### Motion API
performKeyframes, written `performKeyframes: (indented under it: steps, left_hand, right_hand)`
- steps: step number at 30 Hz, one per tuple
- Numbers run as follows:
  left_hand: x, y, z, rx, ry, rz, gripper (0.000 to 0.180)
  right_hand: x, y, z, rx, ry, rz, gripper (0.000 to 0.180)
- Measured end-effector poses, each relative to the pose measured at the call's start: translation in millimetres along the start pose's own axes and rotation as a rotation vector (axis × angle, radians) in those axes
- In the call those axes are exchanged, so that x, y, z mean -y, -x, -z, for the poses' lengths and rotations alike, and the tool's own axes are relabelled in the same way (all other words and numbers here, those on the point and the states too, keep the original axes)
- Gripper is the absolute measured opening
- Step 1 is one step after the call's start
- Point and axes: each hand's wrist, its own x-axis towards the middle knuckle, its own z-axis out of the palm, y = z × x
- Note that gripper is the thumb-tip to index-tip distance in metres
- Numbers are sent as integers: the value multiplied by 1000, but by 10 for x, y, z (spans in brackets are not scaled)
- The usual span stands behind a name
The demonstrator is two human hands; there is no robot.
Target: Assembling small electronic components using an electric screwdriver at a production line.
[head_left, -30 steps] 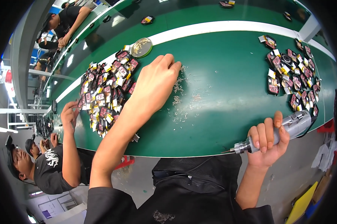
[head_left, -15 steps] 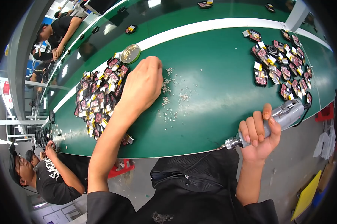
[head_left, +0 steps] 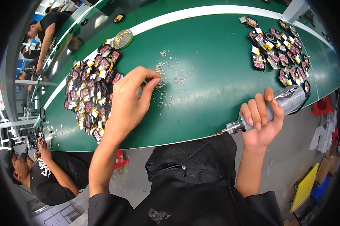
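Observation:
My left hand (head_left: 130, 100) is over the green bench, thumb and index fingertips brought together at the edge of the scattered tiny screws (head_left: 179, 79). Whatever may be in that pinch is too small to make out. Beside this hand lies a dense pile of small black-cased devices (head_left: 88, 90) with pink boards and silver-yellow batteries, partly covered by the hand. In my right hand (head_left: 262, 118) is a grey electric screwdriver (head_left: 290, 100), gripped around its body. Its bit points left, close to the bench's front edge.
A second group of the same devices (head_left: 279, 52) lies at the far right. A round shallow dish (head_left: 123, 39) stands by the white rail (head_left: 185, 15). A co-worker (head_left: 51, 175) sits on the left; another person (head_left: 45, 35) works across the bench. A yellow panel (head_left: 304, 187) leans at lower right.
My left hand has come nearer and turned, so its thumb and index finger now show at the screws. The right hand still grips the screwdriver. The whole view has shifted slightly.

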Motion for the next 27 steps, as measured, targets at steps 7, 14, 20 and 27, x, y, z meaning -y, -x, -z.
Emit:
performKeyframes:
  steps: [7,14,20,27]
  left_hand:
    - [97,193,-93,-127,19,22,7]
    - [65,220,-82,-146,21,58,7]
    - [105,231,-98,-199,29,56,9]
    - [157,246,-151,-235,104,148,5]
  right_hand:
    - [-9,-9,-26,-32,6,-4,12]
    - [-15,10,-44,-66,14,6,11]
    - [-19,5,-48,-52,12,-6,12]
    - [-20,5,-44,-42,4,-10,13]
